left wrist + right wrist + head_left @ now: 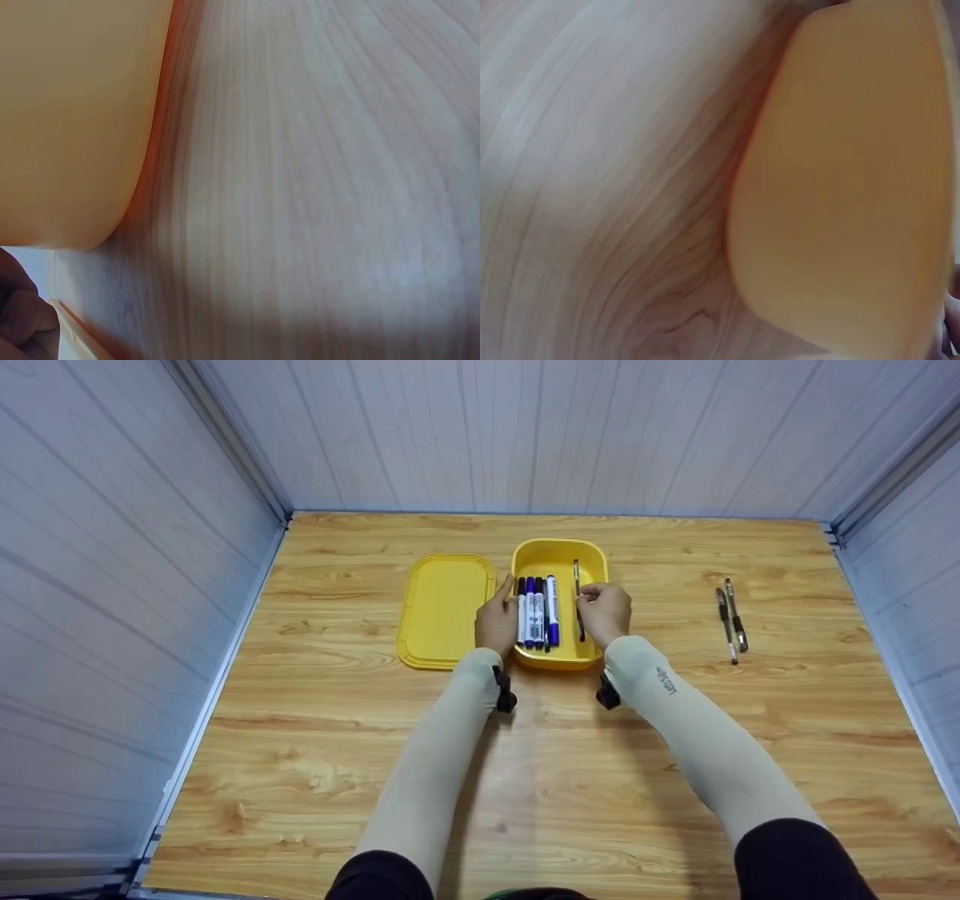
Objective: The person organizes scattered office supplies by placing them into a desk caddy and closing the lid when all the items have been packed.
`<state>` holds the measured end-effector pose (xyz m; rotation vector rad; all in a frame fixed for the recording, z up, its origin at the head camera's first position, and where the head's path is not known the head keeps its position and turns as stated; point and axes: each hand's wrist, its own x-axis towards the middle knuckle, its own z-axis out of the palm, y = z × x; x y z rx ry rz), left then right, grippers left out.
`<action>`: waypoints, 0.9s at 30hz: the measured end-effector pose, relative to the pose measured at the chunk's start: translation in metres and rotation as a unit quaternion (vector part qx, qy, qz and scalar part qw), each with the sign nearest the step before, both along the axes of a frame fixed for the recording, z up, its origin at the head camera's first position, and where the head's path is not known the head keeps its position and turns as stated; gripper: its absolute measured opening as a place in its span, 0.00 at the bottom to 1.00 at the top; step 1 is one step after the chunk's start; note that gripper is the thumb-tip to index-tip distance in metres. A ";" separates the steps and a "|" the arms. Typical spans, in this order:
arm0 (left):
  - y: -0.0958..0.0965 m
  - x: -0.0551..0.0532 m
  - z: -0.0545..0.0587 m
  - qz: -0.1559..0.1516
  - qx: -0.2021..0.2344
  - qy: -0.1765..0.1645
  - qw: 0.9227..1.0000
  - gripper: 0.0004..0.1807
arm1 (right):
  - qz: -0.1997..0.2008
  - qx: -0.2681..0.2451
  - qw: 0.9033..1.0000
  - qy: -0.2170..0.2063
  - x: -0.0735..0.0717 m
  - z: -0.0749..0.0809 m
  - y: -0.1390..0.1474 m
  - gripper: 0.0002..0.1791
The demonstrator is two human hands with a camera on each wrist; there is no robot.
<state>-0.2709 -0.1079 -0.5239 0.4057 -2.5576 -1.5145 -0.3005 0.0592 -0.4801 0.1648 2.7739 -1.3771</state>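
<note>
In the head view, a yellow plastic box (pixel 555 553) stands uncovered on the wooden table. Several whiteboard markers (pixel 530 619) lie side by side along its left half, with a dark pen among them. My left hand (pixel 495 621) holds the box's left wall at the rim. Between thumb and fingers, my right hand (pixel 607 611) pinches a slim dark pen (pixel 577 577) lengthwise inside the box's right half. The wrist views mostly show the box's outer wall (pixel 75 112) close up; only bits of the left hand's fingers (pixel 28 319) appear at the edge.
A flat yellow lid (pixel 442 607) lies left of the box, beside the left hand. Two gel pens, a black-gripped one (pixel 724 611) and a clear one (pixel 733 601), lie on the table to the right. Pale panel walls (pixel 480 435) enclose the table's back and sides.
</note>
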 end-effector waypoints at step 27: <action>-0.002 0.003 0.004 -0.001 0.018 -0.006 1.000 0.24 | 0.038 0.046 0.998 0.028 -0.012 -0.040 -0.024 0.10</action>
